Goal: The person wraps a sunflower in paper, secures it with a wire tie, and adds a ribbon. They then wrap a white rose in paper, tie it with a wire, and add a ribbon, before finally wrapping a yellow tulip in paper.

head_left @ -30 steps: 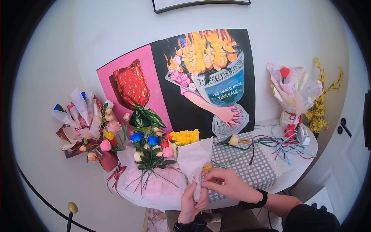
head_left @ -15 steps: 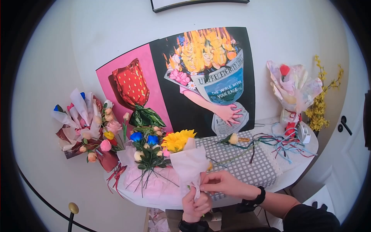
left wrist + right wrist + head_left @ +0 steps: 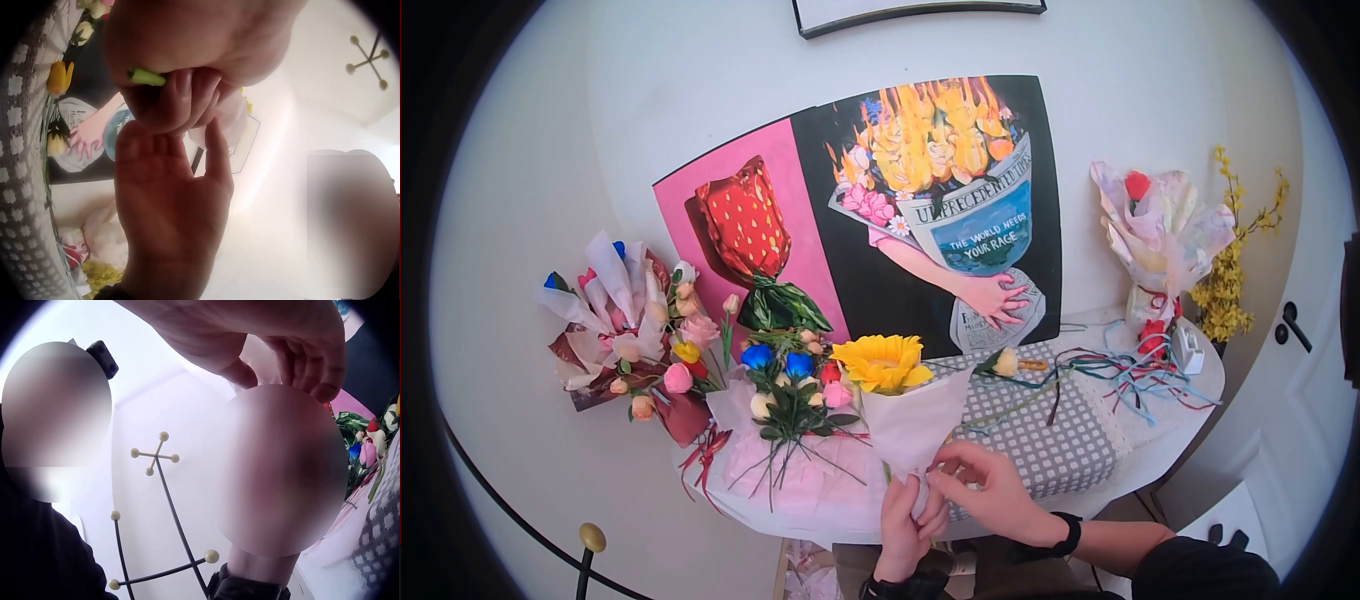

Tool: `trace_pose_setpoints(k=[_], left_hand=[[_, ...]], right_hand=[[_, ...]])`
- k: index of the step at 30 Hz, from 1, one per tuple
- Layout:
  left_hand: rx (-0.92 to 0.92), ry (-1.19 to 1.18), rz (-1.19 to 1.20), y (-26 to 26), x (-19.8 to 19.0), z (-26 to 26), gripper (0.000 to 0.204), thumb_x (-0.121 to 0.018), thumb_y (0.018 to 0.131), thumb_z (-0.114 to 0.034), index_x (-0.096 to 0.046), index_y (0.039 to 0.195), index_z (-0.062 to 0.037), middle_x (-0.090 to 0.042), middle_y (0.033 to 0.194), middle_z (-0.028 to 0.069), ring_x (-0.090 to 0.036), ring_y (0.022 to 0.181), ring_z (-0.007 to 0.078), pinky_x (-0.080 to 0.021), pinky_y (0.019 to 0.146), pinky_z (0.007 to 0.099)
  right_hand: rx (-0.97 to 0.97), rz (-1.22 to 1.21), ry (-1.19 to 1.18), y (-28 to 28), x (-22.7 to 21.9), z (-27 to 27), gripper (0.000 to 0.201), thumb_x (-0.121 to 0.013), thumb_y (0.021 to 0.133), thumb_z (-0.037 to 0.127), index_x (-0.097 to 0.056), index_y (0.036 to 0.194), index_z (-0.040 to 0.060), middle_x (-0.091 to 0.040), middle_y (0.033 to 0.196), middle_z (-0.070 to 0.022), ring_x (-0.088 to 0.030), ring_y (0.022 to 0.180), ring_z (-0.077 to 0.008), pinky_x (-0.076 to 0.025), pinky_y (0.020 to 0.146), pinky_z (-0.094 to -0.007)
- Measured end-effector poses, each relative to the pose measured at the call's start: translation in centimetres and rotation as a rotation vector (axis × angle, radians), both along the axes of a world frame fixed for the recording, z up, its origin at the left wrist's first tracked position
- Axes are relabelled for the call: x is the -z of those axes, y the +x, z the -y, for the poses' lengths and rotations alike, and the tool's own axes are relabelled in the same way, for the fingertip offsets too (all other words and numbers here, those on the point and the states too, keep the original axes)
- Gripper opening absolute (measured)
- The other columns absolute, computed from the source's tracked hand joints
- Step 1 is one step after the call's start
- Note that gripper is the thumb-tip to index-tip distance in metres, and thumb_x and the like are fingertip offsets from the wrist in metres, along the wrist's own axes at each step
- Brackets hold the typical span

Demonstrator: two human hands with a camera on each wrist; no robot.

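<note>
A yellow sunflower (image 3: 882, 362) stands upright in a cone of pale wrapping paper (image 3: 912, 425) above the table's front edge. My left hand (image 3: 908, 525) grips the gathered base of the cone, fingers curled round it. From that fist the cut end of a green stem (image 3: 147, 77) sticks out in the left wrist view. My right hand (image 3: 992, 492) pinches the paper's right edge between thumb and fingers, just above the left hand. In the right wrist view, a blurred patch hides most of the left hand.
Blue roses (image 3: 798, 365) and other loose flowers lie on pink paper (image 3: 800, 475) left of the cone. A checked cloth (image 3: 1050, 440) bears a white rose (image 3: 1005, 362). Tangled ribbons (image 3: 1135, 375) and a wrapped bouquet (image 3: 1165, 235) are at right, another bouquet (image 3: 615, 320) at left.
The wrapped sunflower first tipped left, then came back right and more upright. Both hands moved with it, and the right hand's fingers shifted along the paper near the base.
</note>
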State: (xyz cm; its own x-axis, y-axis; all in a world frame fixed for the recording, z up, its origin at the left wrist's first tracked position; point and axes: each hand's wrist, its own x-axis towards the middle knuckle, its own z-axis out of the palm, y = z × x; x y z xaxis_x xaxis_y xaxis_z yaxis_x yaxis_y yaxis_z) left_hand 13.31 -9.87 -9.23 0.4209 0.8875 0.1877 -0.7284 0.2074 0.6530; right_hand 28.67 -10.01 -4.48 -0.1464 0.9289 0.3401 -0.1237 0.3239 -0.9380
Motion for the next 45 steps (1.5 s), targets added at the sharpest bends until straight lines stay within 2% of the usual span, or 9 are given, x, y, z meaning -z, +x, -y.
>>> trace_pose_setpoints(k=[6, 12, 15, 18, 26, 33, 38, 41, 45], left_hand=[[-0.098, 0.080, -0.123, 0.4, 0.6, -0.6, 0.035, -0.036, 0.111, -0.033, -0.048, 0.128, -0.0037, -0.035, 0.060, -0.0034, -0.030, 0.043, 0.0067, -0.024, 0.042, 0.0245], [0.040, 0.068, -0.091, 0.9, 0.9, -0.6, 0.039, -0.040, 0.109, -0.033, -0.046, 0.131, -0.0011, -0.050, 0.075, 0.0038, -0.044, 0.052, 0.0098, -0.028, 0.043, 0.0237], [-0.182, 0.134, -0.321, 2.2, -1.2, 0.0, 0.033, -0.044, 0.109, -0.030, -0.051, 0.122, -0.0010, -0.051, 0.072, 0.0042, -0.048, 0.050, 0.0159, -0.038, 0.043, 0.0260], [-0.138, 0.118, -0.447, 2.0, -1.2, -0.2, 0.030, -0.042, 0.110, -0.027, -0.053, 0.120, -0.0013, -0.053, 0.073, 0.0046, -0.050, 0.051, 0.0174, -0.043, 0.044, 0.0268], [-0.203, 0.104, -0.400, 1.2, -1.2, -3.1, 0.025, -0.042, 0.113, -0.023, -0.057, 0.112, -0.0034, -0.038, 0.068, -0.0042, -0.030, 0.049, 0.0044, -0.024, 0.043, 0.0220], [-0.288, 0.235, -0.636, 1.5, -1.6, -8.1, 0.024, -0.044, 0.110, -0.022, -0.056, 0.118, -0.0027, -0.051, 0.073, -0.0012, -0.046, 0.052, 0.0077, -0.033, 0.043, 0.0226], [-0.708, 0.679, -1.145, -0.6, -5.1, -14.8, 0.038, -0.061, 0.103, -0.021, -0.053, 0.133, 0.0019, -0.069, 0.109, 0.0136, -0.068, 0.098, 0.0216, -0.056, 0.080, 0.0324], [-0.692, 0.823, -0.973, 0.5, -10.4, -15.8, 0.046, -0.067, 0.099, -0.018, -0.051, 0.138, 0.0010, -0.066, 0.122, 0.0143, -0.064, 0.112, 0.0241, -0.052, 0.096, 0.0365], [-0.458, 0.923, -0.832, 2.8, -10.0, -20.4, 0.049, -0.070, 0.097, -0.015, -0.051, 0.138, 0.0028, -0.065, 0.129, 0.0154, -0.064, 0.116, 0.0211, -0.051, 0.099, 0.0355]], right_hand=[[-0.012, 0.106, 0.171, 0.3, 1.8, -1.0, 0.025, -0.074, 0.093, 0.013, -0.070, 0.111, -0.0056, -0.066, 0.111, -0.0099, -0.065, 0.082, -0.0130, -0.052, 0.074, -0.0262], [-0.064, -0.026, -0.097, 0.8, 0.9, -1.1, 0.014, -0.069, 0.096, 0.006, -0.072, 0.100, -0.0069, -0.068, 0.108, -0.0088, -0.063, 0.096, -0.0130, -0.049, 0.084, -0.0277], [0.075, 0.032, 0.094, 1.7, 0.0, -2.5, 0.014, -0.067, 0.097, 0.006, -0.072, 0.101, -0.0068, -0.068, 0.108, -0.0101, -0.063, 0.097, -0.0128, -0.049, 0.085, -0.0281], [0.181, 0.029, 0.257, 2.5, 0.4, -5.0, 0.019, -0.068, 0.098, 0.009, -0.068, 0.095, -0.0097, -0.061, 0.087, -0.0068, -0.061, 0.079, -0.0106, -0.049, 0.069, -0.0271], [-0.192, 0.029, 0.024, 4.1, -2.2, -8.6, 0.031, -0.064, 0.103, 0.022, -0.071, 0.116, -0.0057, -0.074, 0.109, -0.0062, -0.065, 0.100, -0.0098, -0.051, 0.089, -0.0264], [-0.446, 0.019, -0.019, 3.0, -3.6, -14.3, 0.034, -0.060, 0.105, 0.023, -0.069, 0.120, -0.0071, -0.076, 0.114, -0.0124, -0.070, 0.100, -0.0126, -0.054, 0.087, -0.0287], [-0.199, 0.158, 0.337, 4.2, -3.0, -19.4, 0.030, -0.057, 0.105, 0.018, -0.070, 0.105, -0.0091, -0.077, 0.092, -0.0098, -0.072, 0.088, -0.0147, -0.055, 0.083, -0.0296], [-0.043, 0.134, 0.367, 4.8, -2.0, -20.2, 0.027, -0.058, 0.103, 0.018, -0.068, 0.104, -0.0065, -0.074, 0.081, -0.0092, -0.072, 0.079, -0.0189, -0.056, 0.075, -0.0328], [0.282, 0.324, 0.437, 5.2, -2.2, -18.8, 0.026, -0.060, 0.101, 0.022, -0.066, 0.113, 0.0000, -0.071, 0.080, -0.0173, -0.072, 0.070, -0.0295, -0.054, 0.065, -0.0398]])
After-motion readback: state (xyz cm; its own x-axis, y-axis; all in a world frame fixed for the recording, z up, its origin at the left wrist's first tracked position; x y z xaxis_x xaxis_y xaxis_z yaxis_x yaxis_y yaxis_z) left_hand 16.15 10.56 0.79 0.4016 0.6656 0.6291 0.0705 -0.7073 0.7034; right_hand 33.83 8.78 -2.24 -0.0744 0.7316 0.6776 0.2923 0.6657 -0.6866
